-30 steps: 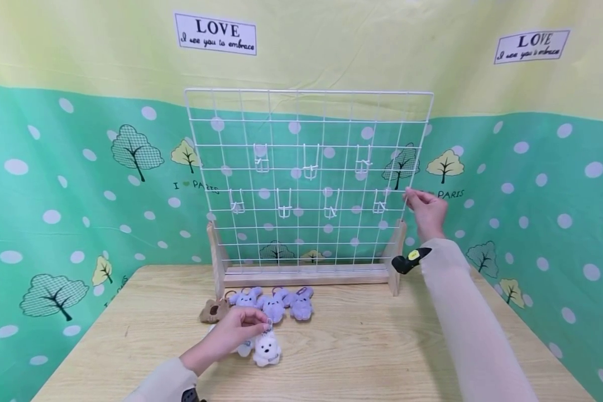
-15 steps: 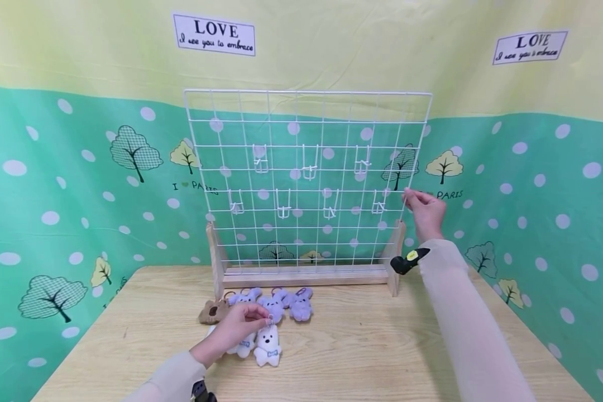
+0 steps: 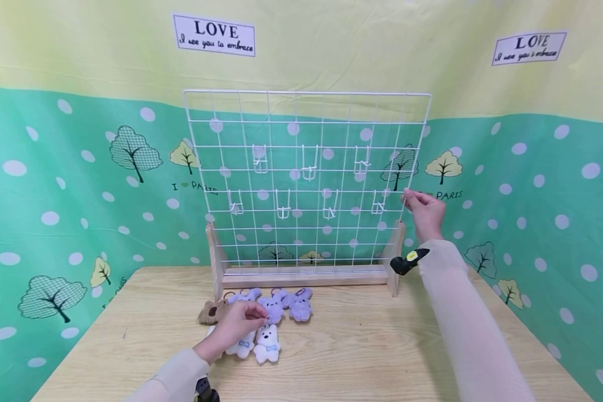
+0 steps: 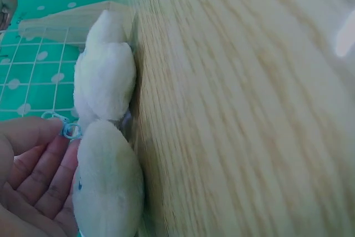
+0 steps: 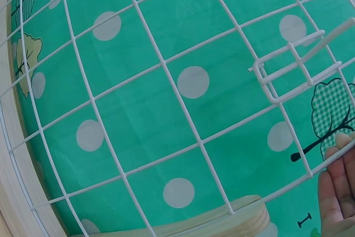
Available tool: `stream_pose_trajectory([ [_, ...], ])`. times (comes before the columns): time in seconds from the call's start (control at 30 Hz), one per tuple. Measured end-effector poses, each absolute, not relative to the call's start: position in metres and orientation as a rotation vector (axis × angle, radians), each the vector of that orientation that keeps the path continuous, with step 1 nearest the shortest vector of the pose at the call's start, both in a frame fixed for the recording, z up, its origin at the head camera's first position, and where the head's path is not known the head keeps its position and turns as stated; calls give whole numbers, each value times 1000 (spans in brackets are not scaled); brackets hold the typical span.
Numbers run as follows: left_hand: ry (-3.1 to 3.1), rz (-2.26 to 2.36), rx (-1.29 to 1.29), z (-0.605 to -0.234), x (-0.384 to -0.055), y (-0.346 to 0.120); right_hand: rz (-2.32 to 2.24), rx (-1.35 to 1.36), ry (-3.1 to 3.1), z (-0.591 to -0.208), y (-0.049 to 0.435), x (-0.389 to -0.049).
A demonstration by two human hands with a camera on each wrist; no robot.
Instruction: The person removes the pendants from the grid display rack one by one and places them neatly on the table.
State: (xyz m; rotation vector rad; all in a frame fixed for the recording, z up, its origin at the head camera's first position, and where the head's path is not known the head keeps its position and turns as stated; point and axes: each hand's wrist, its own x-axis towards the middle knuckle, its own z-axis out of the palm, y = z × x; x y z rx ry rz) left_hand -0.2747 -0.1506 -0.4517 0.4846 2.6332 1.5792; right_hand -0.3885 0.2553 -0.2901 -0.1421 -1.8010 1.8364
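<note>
In the head view my left hand (image 3: 237, 328) pinches the ring at the top of a white plush dog keychain (image 3: 267, 347) with a blue bow. Its light blue clasp (image 4: 71, 130) is between thumb and fingers in the left wrist view. More white plush (image 3: 241, 345) lies beside and partly behind that hand. My right hand (image 3: 426, 215) holds the right edge of a white wire grid rack (image 3: 306, 92), its fingers against the frame wire. In the right wrist view, fingers (image 5: 330, 195) touch the rim near a wire hook (image 5: 275, 101).
Several white hooks (image 3: 283, 212) hang in two rows on the grid, which stands on a wooden base (image 3: 306, 278). Purple plush keychains (image 3: 300, 306) and a brown one (image 3: 210, 312) lie before it on the wooden table (image 3: 357, 357). A patterned curtain (image 3: 532, 279) hangs behind.
The held white plush has tipped up from lying flatter, so its bow now shows. My left hand has shifted slightly to the right. My right hand stays on the grid edge.
</note>
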Motion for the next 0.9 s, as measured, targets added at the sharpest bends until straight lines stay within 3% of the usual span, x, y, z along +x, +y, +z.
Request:
stream_pose_trajectory([
  [0.9,2737,1571,445,-446,-274,-161,1847,-164,-1828,-291,251,-391],
])
